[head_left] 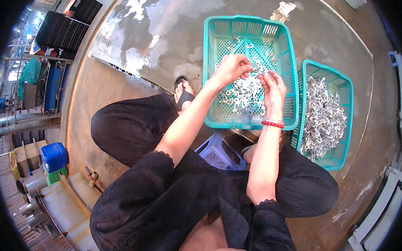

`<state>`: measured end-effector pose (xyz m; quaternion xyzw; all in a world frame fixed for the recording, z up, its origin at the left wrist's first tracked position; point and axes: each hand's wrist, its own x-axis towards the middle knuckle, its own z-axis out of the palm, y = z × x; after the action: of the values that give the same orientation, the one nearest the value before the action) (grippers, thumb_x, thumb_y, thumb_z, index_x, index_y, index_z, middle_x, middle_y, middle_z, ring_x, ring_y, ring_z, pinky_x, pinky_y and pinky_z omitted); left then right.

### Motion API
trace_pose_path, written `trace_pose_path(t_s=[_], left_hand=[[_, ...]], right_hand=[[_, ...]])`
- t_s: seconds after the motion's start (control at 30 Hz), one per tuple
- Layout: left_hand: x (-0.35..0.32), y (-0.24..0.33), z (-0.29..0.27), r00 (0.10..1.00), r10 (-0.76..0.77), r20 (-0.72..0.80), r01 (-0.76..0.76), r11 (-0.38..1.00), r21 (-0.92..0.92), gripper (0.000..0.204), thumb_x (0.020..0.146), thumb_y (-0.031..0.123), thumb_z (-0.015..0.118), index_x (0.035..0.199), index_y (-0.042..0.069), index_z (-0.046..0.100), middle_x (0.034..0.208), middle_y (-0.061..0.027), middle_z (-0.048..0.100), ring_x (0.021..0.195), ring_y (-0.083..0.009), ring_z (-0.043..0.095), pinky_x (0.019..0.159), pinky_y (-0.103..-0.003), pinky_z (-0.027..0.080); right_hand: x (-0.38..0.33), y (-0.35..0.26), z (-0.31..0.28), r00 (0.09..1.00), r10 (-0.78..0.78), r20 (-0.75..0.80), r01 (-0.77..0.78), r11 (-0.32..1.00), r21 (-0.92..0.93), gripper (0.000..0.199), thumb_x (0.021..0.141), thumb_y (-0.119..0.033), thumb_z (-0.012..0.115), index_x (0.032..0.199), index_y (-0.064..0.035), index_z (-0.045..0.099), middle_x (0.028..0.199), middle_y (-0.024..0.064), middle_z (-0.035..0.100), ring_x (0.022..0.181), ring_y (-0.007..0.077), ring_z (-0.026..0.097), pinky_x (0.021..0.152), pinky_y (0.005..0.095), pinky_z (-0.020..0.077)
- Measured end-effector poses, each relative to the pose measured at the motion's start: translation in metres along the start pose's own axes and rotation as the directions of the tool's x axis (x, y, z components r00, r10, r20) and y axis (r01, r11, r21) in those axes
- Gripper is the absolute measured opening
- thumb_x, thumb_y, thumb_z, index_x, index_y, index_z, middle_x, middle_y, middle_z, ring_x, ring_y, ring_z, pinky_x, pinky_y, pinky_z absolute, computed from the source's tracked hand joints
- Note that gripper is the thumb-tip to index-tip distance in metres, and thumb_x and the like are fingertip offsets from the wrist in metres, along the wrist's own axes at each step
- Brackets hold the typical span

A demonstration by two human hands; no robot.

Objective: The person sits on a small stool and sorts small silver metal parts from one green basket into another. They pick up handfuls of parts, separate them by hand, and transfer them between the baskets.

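Observation:
Over a green plastic basket [294, 100] my two hands are raised close together. My left hand [232, 69] is closed in a pinch, its fingertips near a small silvery metal piece between the hands. My right hand [273, 89], with a red beaded bracelet [273, 124] at its wrist, pinches at what looks like a small silvery metal hook; the fingers partly hide it. Below them, a loose pile of small silvery hook-shaped metal pieces [240, 96] lies on the basket's mesh bottom, with a few more scattered toward its far side.
To the right stands a second green basket [341, 156], heaped with similar metal pieces [322, 117]. A light purple plastic stool [217, 156] is between my legs. The concrete floor [169, 39] is wet in patches. Containers [70, 196] and a blue box [54, 157] stand at the left.

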<state>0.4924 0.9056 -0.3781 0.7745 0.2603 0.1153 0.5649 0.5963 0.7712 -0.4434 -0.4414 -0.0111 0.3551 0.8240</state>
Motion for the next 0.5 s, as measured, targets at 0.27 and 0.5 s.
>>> trace_pose_path(t_s=[0.27, 0.5], left_hand=[[-0.002, -0.007, 0.009, 0.986, 0.028, 0.165, -0.004, 0.989, -0.149, 0.017, 0.079, 0.012, 0.062, 0.086, -0.003, 0.061, 0.070, -0.0120, 0.065, 0.063, -0.0134, 0.064, 0.057, -0.026, 0.050], [-0.001, -0.057, 0.002, 0.941, 0.273, -0.200, -0.168, 0.891, 0.423, 0.031, 0.076, 0.013, 0.066, 0.102, -0.001, 0.058, 0.096, -0.0177, 0.063, 0.082, -0.0190, 0.063, 0.068, -0.031, 0.050]], right_hand=[[-0.008, -0.012, 0.006, 0.994, 0.063, 0.084, -0.056, 0.995, -0.081, 0.024, 0.079, 0.002, 0.061, 0.102, 0.0023, 0.055, 0.079, 0.0070, 0.059, 0.057, 0.0100, 0.055, 0.047, 0.0174, 0.0429], [-0.004, -0.008, -0.008, 0.999, 0.025, -0.038, -0.026, 0.999, -0.033, 0.026, 0.079, -0.001, 0.062, 0.103, 0.0000, 0.054, 0.073, 0.0037, 0.057, 0.052, 0.0054, 0.046, 0.041, 0.0151, 0.0341]])
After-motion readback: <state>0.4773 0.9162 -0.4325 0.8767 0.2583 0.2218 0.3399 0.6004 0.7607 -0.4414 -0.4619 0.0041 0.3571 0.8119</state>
